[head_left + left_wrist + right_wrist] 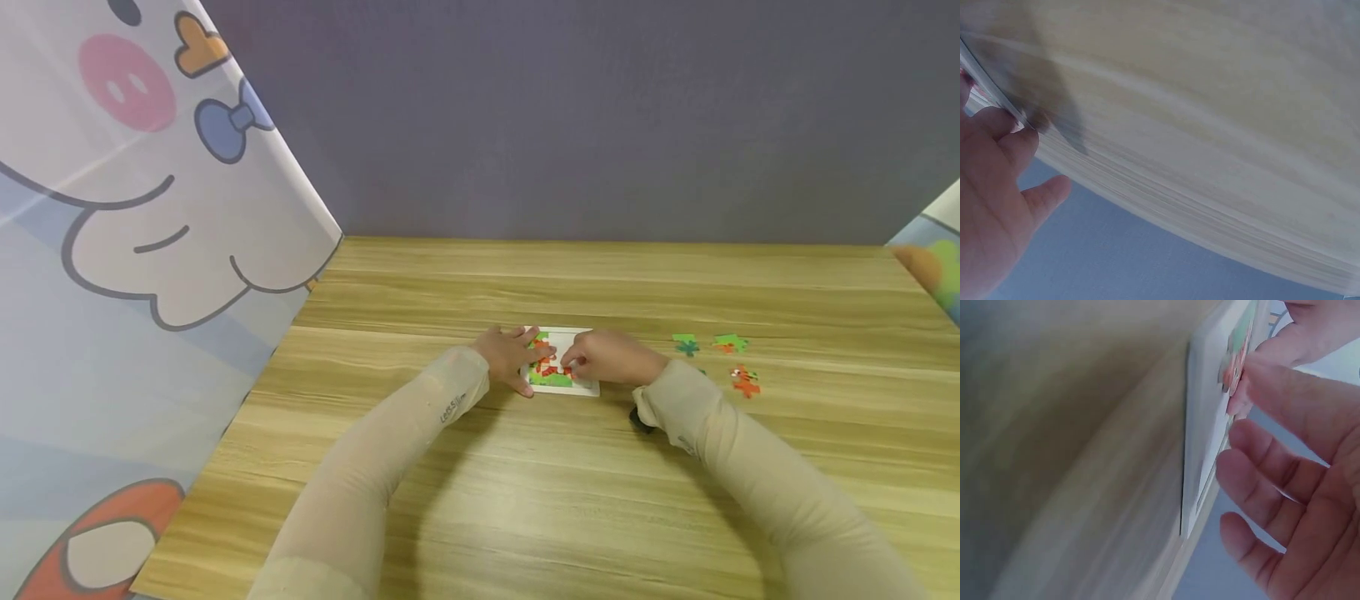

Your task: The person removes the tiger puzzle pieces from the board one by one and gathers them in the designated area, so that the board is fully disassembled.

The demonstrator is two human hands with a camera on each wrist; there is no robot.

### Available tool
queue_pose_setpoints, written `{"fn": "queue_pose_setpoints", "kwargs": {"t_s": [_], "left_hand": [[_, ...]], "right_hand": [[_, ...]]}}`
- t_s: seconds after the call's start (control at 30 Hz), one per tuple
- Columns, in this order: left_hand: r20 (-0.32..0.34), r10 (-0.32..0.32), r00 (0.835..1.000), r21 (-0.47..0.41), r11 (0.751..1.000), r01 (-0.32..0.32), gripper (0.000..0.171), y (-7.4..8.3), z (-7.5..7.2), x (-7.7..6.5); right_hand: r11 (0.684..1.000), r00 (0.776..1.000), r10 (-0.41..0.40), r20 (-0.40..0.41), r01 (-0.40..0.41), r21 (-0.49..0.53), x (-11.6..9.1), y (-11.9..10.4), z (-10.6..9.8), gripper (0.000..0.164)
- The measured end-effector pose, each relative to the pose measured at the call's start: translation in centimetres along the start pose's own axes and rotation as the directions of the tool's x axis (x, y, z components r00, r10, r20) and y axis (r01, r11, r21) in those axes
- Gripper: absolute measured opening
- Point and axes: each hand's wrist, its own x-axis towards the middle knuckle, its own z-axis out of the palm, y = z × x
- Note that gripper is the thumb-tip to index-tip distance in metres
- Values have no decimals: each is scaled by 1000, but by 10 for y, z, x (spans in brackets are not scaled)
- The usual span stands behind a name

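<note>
A white-framed jigsaw puzzle [585, 389] lies on the wooden table, partly filled with green and red-orange pieces on its left and lower side. My left hand [512, 357] rests spread over its left edge, fingers across the fitted pieces. In the left wrist view, the fingers of that hand [997, 181] lie along the frame's edge. From the right, my right hand [611, 357] reaches over the frame and pinches a red-orange puzzle piece [567, 372] at the fitted ones. The right wrist view has the piece [1230, 372] at the thumb and fingertip, the other fingers loosely curled.
To the right on the table [525, 500] are several loose pieces: a green one [686, 344], a green-and-orange one [731, 342] and a red-orange one [746, 381]. A small black object [641, 419] shows under the right cuff. A grey panel [585, 125] stands behind the table.
</note>
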Motion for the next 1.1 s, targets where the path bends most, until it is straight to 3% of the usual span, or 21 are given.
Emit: {"fn": "queue_pose_setpoints", "kwargs": {"t_s": [0.3, 0.4, 0.57, 0.73, 0.9, 1.1], "left_hand": [[-6, -5, 1000, -28, 1000, 5, 89, -3, 2, 1], [4, -11, 1000, -14, 1000, 11, 90, -4, 3, 2], [1, -10, 1000, 1, 1000, 10, 90, -5, 5, 4], [-3, -12, 1000, -11, 1000, 12, 90, -5, 5, 4], [-6, -4, 1000, -8, 1000, 4, 89, -3, 4, 1], [-9, -2, 1000, 26, 1000, 2, 89, -3, 1, 0]], "right_hand": [[989, 997, 11, 75, 0, -149, 8, -6, 2, 1], [988, 996, 30, 85, -16, -153, 10, -8, 2, 7], [991, 987, 130, 92, -132, 12, 10, -9, 2, 22], [946, 969, 224, 104, -242, 215, 13, -8, 3, 25], [934, 958, 262, 114, -282, 219, 14, -11, 4, 23], [939, 962, 255, 101, -272, 213, 13, -15, 2, 13]]}}
